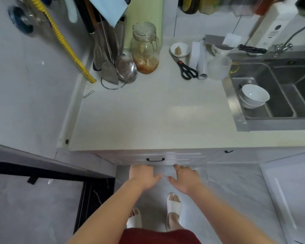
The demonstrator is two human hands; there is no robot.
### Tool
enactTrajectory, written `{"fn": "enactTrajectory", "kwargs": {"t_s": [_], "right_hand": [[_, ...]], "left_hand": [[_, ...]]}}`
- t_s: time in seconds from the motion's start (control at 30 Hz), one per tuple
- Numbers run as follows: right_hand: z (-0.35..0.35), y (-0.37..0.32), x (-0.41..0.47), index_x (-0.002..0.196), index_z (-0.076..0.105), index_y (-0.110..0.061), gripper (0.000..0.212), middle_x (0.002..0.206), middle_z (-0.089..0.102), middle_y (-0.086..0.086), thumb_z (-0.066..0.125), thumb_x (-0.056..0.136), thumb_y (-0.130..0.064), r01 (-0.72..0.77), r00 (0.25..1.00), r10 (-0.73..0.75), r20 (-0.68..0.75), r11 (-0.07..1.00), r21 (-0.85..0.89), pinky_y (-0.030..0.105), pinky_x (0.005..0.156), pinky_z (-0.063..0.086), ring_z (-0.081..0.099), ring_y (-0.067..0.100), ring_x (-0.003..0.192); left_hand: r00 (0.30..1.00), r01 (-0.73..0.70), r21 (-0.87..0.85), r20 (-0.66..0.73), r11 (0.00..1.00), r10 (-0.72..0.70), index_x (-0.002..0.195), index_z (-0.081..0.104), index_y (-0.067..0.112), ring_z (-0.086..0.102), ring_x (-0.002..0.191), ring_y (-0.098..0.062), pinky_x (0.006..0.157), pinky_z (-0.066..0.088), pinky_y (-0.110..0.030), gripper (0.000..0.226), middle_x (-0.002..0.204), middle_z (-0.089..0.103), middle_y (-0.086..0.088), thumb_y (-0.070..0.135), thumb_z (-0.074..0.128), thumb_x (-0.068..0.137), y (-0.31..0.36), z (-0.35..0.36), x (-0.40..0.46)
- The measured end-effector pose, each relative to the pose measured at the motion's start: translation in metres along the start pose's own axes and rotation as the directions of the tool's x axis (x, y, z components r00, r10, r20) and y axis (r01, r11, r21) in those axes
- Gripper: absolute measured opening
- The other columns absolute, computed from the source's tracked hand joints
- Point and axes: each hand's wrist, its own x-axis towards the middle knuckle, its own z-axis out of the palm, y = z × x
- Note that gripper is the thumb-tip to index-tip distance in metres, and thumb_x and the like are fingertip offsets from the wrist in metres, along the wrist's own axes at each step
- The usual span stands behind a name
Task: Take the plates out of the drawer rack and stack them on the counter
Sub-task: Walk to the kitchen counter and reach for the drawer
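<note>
In the head view, both arms reach down from the bottom of the frame toward the white cabinet front below the counter (148, 117). The left hand (143, 176) and right hand (185, 178) sit side by side at lower centre, just below the black drawer handle (155, 159); both are empty, fingers loosely spread with thumbs pointing toward each other, holding nothing. The drawer (153, 156) appears closed, so the plates and rack are not visible. The counter's middle is bare; along its upper edge stand a glass jar (145, 48), a metal strainer (126, 68), a small white dish (180, 49) and black-handled scissors (185, 67). At the right of the frame, two stacked white bowls (253, 95) rest in the steel sink (278, 110). Feet in white slippers (173, 206) stand on the grey floor at the bottom.
</note>
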Motion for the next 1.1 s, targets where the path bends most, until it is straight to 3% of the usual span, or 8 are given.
{"fn": "enactTrajectory", "kwargs": {"t_s": [0.23, 0.37, 0.57, 0.8, 0.93, 1.1], "right_hand": [[-0.010, 0.030, 0.023, 0.140, 0.032, -0.015, 0.062, 0.143, 0.043, 0.007, 0.044, 0.091, -0.051, 0.110, 0.994, -0.110, 0.004, 0.994, -0.016, 0.043, 0.105, 0.036, 0.038, 0.027, 0.132], [-0.006, 0.037, 0.028, 0.145, 0.024, -0.016, 0.069, 0.151, 0.032, 0.008, 0.043, 0.091, -0.054, 0.151, 0.988, -0.151, 0.009, 0.988, -0.005, 0.044, 0.110, 0.033, 0.029, 0.028, 0.139], [0.001, 0.033, 0.043, 0.152, 0.006, -0.018, 0.079, 0.161, 0.010, 0.006, 0.038, 0.092, -0.058, 0.213, 0.977, -0.213, -0.028, 0.977, -0.008, 0.043, 0.121, 0.015, 0.007, 0.024, 0.149], [0.015, 0.020, 0.060, 0.152, 0.005, -0.014, 0.084, 0.161, 0.012, 0.005, 0.032, 0.090, -0.064, 0.345, 0.927, -0.353, -0.127, 0.935, -0.078, 0.039, 0.123, 0.006, 0.011, 0.021, 0.148], [0.020, 0.012, 0.070, 0.150, 0.016, -0.013, 0.082, 0.157, 0.026, 0.005, 0.032, 0.088, -0.063, 0.376, 0.895, -0.396, -0.204, 0.917, -0.132, 0.040, 0.121, 0.013, 0.022, 0.022, 0.145], [0.022, 0.005, 0.078, 0.147, 0.027, -0.013, 0.076, 0.152, 0.036, 0.005, 0.043, 0.088, -0.058, 0.331, 0.912, -0.348, -0.217, 0.937, -0.111, 0.041, 0.119, 0.018, 0.030, 0.022, 0.142]], "left_hand": [[0.998, 0.069, -0.069, -0.010, 0.995, -0.070, 0.130, 0.053, 0.020, 0.049, 0.122, -0.027, 0.101, 0.035, -0.043, 0.070, 0.129, 0.059, -0.007, 0.069, 0.028, 0.088, 0.031, 0.007, 0.017], [0.998, 0.066, -0.193, -0.008, 0.979, -0.069, 0.144, 0.036, 0.022, 0.035, 0.136, -0.028, 0.111, 0.027, -0.045, 0.071, 0.147, 0.042, -0.007, 0.067, 0.032, 0.089, 0.038, 0.011, 0.018], [0.997, 0.014, -0.302, -0.068, 0.953, -0.036, 0.151, 0.016, 0.028, 0.013, 0.147, -0.027, 0.117, 0.016, -0.045, 0.080, 0.161, 0.012, -0.004, 0.069, 0.035, 0.086, 0.028, 0.017, 0.028], [0.987, -0.093, -0.117, -0.144, 0.989, 0.075, 0.152, -0.005, 0.027, 0.001, 0.148, -0.028, 0.119, 0.002, -0.045, 0.083, 0.162, 0.007, -0.001, 0.072, 0.023, 0.087, -0.004, 0.030, 0.041], [0.978, -0.139, -0.060, -0.164, 0.989, 0.127, 0.152, 0.002, 0.024, 0.008, 0.147, -0.027, 0.119, 0.000, -0.045, 0.083, 0.160, 0.013, 0.000, 0.072, 0.020, 0.087, -0.018, 0.036, 0.053], [0.974, -0.180, 0.002, -0.139, 0.984, 0.178, 0.151, 0.015, 0.021, 0.020, 0.142, -0.029, 0.116, 0.015, -0.045, 0.083, 0.157, 0.023, 0.000, 0.073, 0.021, 0.087, -0.035, 0.039, 0.067]]}}
